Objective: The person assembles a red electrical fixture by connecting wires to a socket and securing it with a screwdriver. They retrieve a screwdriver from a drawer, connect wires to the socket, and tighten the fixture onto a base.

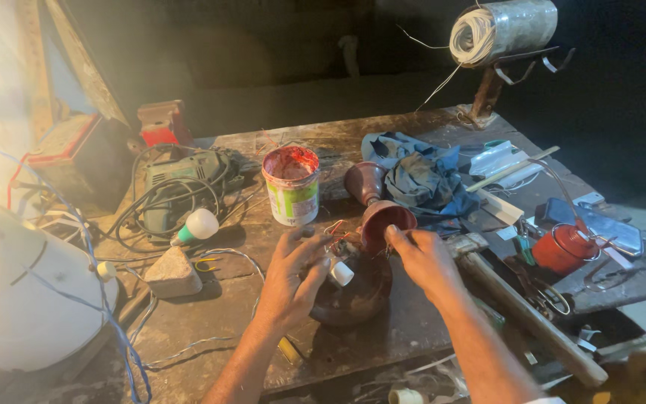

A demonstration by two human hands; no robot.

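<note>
While a paint-smeared can (pixel 291 185) with a green and white label stands behind, our left hand (pixel 293 280) grips a dark rounded metal body (pixel 353 288) on the worn wooden bench (pixel 211 314). Our right hand (pixel 424 258) pinches the rim of a reddish cup-shaped piece (pixel 384 223) beside tangled wires.

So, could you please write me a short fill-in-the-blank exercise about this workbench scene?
1. The left hand rests on a dark round ____ on the wooden table.
2. The paint tin is smeared inside with ____ paint.
3. The crumpled cloth behind the hands is ____.
4. The power drill lies to the ____ of the paint tin.

Missing words: motor; red; blue; left
</note>
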